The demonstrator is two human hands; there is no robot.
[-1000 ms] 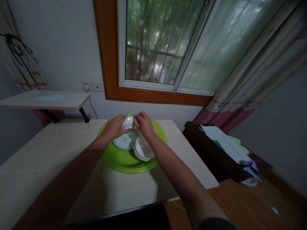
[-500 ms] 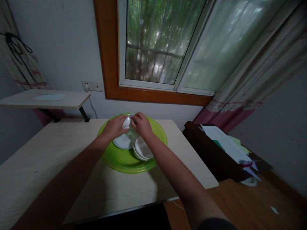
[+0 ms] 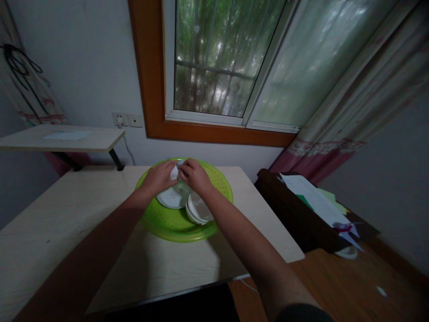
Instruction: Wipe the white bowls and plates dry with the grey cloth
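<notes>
A round green plastic basin (image 3: 161,228) sits on the pale wooden table. Over its far side, my left hand (image 3: 161,178) grips a small white piece of crockery (image 3: 174,172), mostly covered by the fingers, so its shape is unclear. My right hand (image 3: 196,175) is closed in a pinch at that piece's right edge, where a greyish bit shows; what the fingers hold cannot be made out. Below the hands lies a white plate (image 3: 172,199) in the basin. Stacked white bowls (image 3: 196,213) stand beside it, partly behind my right wrist.
A raised wooden shelf (image 3: 97,139) on black legs stands at the table's (image 3: 100,197) back left, with a paper on it. Wall sockets (image 3: 127,120) and a window lie behind. Right of the table is a dark brown piece of furniture (image 3: 284,210) bearing papers.
Both hands stay over the basin. My right hand has shifted slightly left, closer to my left hand, and less of the white piece shows between them.
</notes>
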